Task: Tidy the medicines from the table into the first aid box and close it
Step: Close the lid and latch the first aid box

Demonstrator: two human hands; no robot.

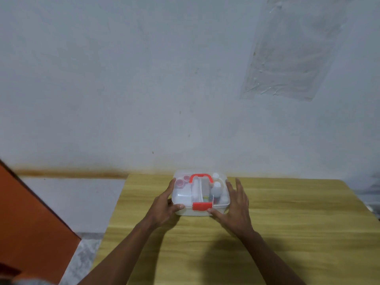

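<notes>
Translucent plastic first aid box (200, 194) with red latch (202, 206) is sitting lower centre on the wooden table (287, 223). I'm bracing it: left hand (164, 204) fingers cupping its side, right hand (236, 206) fingers spread. It's looking light, rigid, slippery; I'm favouring the walls.

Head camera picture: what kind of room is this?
Probably a plain room in a home: a wooden table against a bare, stained wall, a tiled floor, and a first aid box between two hands.
</notes>
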